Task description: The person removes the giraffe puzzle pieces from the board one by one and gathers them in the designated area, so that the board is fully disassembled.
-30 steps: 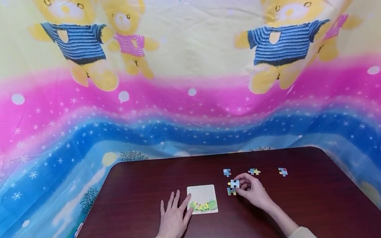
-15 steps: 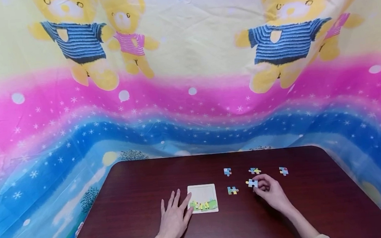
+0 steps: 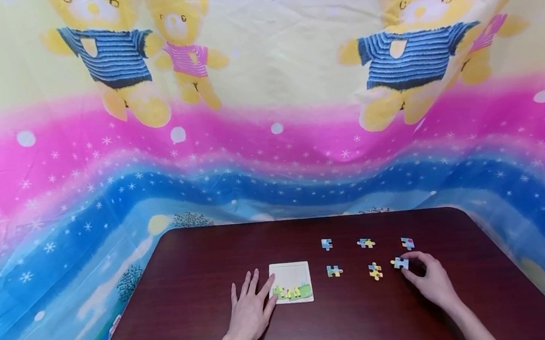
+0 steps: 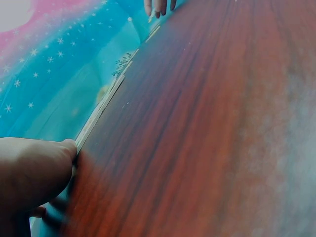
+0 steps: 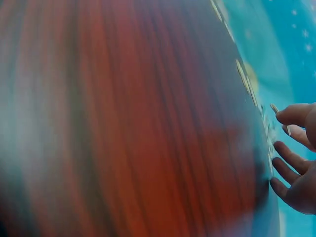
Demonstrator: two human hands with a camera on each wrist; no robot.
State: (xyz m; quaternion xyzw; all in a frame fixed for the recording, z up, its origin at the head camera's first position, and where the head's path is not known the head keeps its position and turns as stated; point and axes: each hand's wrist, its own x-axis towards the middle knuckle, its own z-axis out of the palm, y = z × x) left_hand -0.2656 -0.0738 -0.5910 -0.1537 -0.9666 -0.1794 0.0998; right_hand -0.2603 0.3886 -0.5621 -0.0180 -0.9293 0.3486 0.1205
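My right hand (image 3: 433,280) pinches a light-blue jigsaw piece with a yellow tab (image 3: 400,263) between thumb and finger, over the right part of the table. In the right wrist view that piece (image 5: 274,107) shows edge-on at the fingertips, its picture hidden. Spread flat on the table, my left hand (image 3: 250,310) touches the left edge of a white puzzle board (image 3: 288,273). Fitted pieces with green and yellow patterns (image 3: 301,291) fill the board's lower part. The left wrist view shows mainly the left thumb (image 4: 37,170) against the board's edge.
Loose jigsaw pieces lie right of the board. A back row holds a blue piece (image 3: 326,243), a yellow-and-blue piece (image 3: 367,243) and a red-spotted piece (image 3: 406,243). Nearer are a green-blue piece (image 3: 333,271) and a yellow piece (image 3: 375,271). A printed cloth (image 3: 273,181) hangs behind the dark table (image 3: 202,259).
My right hand has carried the light-blue piece rightward, away from the green-blue piece and past the yellow one, which is now uncovered. The left hand has stayed at the board.
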